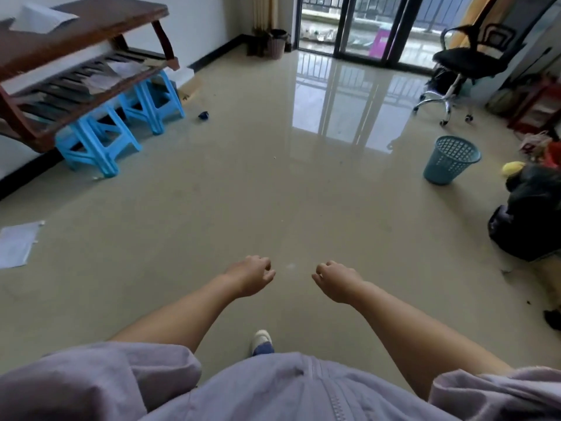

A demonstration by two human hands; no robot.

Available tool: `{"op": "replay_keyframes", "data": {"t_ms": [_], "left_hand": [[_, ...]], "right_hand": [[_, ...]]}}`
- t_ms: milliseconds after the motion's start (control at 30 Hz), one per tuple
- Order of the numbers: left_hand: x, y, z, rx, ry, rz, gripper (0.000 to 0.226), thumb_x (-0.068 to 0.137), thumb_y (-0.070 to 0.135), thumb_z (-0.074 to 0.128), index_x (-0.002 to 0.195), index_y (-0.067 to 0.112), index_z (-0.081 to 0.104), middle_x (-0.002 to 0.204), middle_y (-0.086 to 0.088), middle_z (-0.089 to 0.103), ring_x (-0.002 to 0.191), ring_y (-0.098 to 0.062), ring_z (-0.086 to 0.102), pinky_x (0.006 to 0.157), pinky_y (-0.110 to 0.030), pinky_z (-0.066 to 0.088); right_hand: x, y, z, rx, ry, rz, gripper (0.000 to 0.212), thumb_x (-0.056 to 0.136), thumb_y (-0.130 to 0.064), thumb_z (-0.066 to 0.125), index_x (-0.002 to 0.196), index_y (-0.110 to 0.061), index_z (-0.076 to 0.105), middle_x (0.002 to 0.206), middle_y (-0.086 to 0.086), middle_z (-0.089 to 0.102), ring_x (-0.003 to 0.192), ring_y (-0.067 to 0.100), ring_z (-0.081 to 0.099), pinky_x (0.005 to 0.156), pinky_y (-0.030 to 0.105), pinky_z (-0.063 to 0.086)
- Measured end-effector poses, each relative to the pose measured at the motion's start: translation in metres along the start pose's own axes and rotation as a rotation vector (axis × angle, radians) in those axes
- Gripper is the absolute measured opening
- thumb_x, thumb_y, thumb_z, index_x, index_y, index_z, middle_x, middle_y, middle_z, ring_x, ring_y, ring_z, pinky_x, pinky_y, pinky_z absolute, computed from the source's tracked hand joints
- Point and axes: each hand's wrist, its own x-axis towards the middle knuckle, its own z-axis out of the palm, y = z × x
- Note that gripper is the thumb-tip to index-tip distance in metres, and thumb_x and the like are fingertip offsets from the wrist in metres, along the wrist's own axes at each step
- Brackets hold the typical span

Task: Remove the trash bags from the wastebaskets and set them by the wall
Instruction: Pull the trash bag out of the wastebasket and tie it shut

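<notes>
Standing on the glossy beige floor [243, 183], I see at the far left a dark wooden surface [91, 22] against the white wall, with a white sheet [42, 18] on top and papers on its slatted lower shelf. Blue plastic stools [100, 141] are tucked beneath it. Nearer on the left, a white paper [16, 244] lies flat on the floor. A small dark blue scrap [204, 115] sits on the floor just past the stools. Far along that wall, in the corner by the glass doors, a pale wastebasket [277, 45] stands with a dark liner showing at its rim.

In the near middle, my left hand [250, 276] hangs over the floor, fingers loosely curled, holding nothing. My right hand [337, 281] is just beside it, also loosely curled and holding nothing; the two are apart. Below them one shoe [261, 340] shows, and my lilac jacket [273, 390] fills the near edge.

To the right, a black office chair [464, 62] stands far off near the doors. Nearer, a teal mesh wastebasket [450, 161] sits upright on the floor, and I see no bag in it. At the right edge, black trash bags [531, 217] are piled on the floor, with something yellow [513, 168] at the top of the pile. Whether they touch the wall I cannot tell.
</notes>
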Motion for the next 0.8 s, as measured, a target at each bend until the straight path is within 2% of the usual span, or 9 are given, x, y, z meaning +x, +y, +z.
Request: {"op": "replay_keyframes", "data": {"t_ms": [233, 567, 800], "left_hand": [[0.147, -0.036, -0.116, 0.027, -0.057, 0.007, 0.038, 0.098, 0.039, 0.035, 0.11, 0.011, 0.056, 0.118, -0.013, 0.058, 0.107, -0.03, 0.055, 0.09, -0.038, 0.047], [0.396, -0.063, -0.235, 0.056, -0.081, -0.013, 0.038, 0.098, 0.037, 0.035, 0.108, 0.008, 0.057, 0.116, -0.015, 0.06, 0.105, -0.032, 0.057, 0.086, -0.036, 0.045], [0.541, -0.085, -0.336, -0.057, -0.047, -0.057, 0.037, 0.098, 0.038, 0.034, 0.107, 0.011, 0.057, 0.113, -0.011, 0.061, 0.102, -0.031, 0.058, 0.086, -0.038, 0.048]], "right_hand": [[0.141, 0.002, -0.1, 0.083, -0.028, 0.017, 0.045, 0.1, -0.039, 0.025, 0.126, -0.012, 0.049, 0.128, 0.013, 0.052, 0.116, 0.032, 0.052, 0.092, 0.04, 0.043], [0.381, 0.071, -0.239, 0.069, -0.043, 0.004, 0.042, 0.1, -0.038, 0.026, 0.125, -0.012, 0.049, 0.126, 0.013, 0.053, 0.114, 0.033, 0.053, 0.091, 0.039, 0.044], [0.541, 0.107, -0.359, -0.013, -0.106, -0.03, 0.042, 0.1, -0.037, 0.025, 0.124, -0.011, 0.048, 0.126, 0.013, 0.053, 0.114, 0.032, 0.054, 0.09, 0.038, 0.044]]}}
